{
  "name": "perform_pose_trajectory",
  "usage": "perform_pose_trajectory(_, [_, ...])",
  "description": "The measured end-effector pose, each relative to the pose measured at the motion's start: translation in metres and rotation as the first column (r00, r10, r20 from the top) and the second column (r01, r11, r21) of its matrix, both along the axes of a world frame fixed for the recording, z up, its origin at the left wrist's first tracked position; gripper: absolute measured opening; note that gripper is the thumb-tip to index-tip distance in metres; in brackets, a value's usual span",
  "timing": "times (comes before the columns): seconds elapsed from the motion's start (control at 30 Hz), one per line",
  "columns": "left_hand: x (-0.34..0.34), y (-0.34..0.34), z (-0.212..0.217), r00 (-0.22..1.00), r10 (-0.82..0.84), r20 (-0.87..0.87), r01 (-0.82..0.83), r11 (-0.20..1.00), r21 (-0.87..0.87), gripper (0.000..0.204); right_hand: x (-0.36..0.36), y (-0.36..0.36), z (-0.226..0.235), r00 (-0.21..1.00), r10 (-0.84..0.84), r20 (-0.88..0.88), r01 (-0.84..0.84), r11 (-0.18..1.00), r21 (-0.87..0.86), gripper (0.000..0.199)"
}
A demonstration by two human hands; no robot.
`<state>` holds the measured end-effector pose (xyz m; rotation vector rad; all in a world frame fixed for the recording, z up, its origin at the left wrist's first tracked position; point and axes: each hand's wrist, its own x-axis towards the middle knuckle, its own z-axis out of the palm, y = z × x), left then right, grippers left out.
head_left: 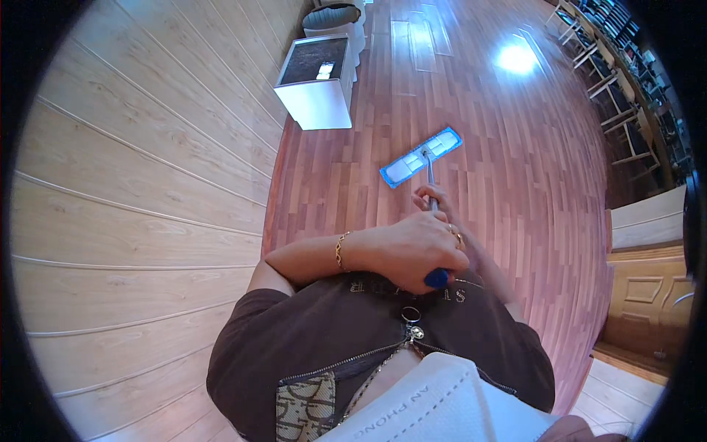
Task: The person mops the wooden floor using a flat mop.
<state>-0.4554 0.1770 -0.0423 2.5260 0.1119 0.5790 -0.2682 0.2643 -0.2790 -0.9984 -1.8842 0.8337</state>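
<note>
Gripping the pole [431, 174] of a flat mop [420, 158], both bare hands are holding it one behind the other. The left hand [420, 247] is clasping the upper end, its fingers clamping round it, and a blue handle tip [437, 278] is poking out just beside them, toward the dark shirt [280, 339]. The right hand [430, 197] is clamping its curled fingers on the pole, just beyond the left fingers. Ahead of the right fingers, the mop's blue-edged, pale-topped head [420, 157] is lying on the reddish wooden floor [508, 132], slanting up to the right. Behind the left fingers, a gold bracelet [340, 252] is circling the wrist. Well ahead and left of the fingers, a white box [318, 103] with a dark top is standing beside the pale panelled wall [147, 184]. Far to the right of the fingers, chairs [633, 140] are standing in a row
</note>
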Motion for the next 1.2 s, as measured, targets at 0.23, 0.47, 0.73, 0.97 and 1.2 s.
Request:
perform_pose_trajectory(0.23, [0.044,0.050,-0.040,0.932,0.342,0.123,-0.328,0.937,-0.117,0.019,0.045,0.119,-0.087,0.956,-0.204,-0.211,0.120,0.927,-0.355,0.032])
perform_pose_trajectory(0.47, [0.043,0.068,-0.125,0.750,0.657,0.073,-0.632,0.746,-0.211,0.020,0.028,0.161,-0.108,0.880,-0.092,0.465,0.062,0.995,0.081,0.049])
perform_pose_trajectory(0.73, [0.035,0.030,-0.163,0.620,0.778,0.107,-0.655,0.587,-0.476,0.020,0.004,0.142,-0.134,0.857,-0.082,0.508,0.111,0.993,-0.028,0.042])
perform_pose_trajectory(0.97, [0.035,-0.043,-0.076,0.541,0.841,0.036,-0.717,0.483,-0.503,0.015,0.009,0.109,-0.084,0.922,0.031,0.387,-0.094,0.985,0.146,0.027])
perform_pose_trajectory(1.2, [0.005,-0.073,-0.017,0.451,0.863,0.225,-0.726,0.502,-0.470,0.016,-0.030,0.085,-0.054,0.889,0.407,0.210,-0.437,0.891,0.124,0.019])
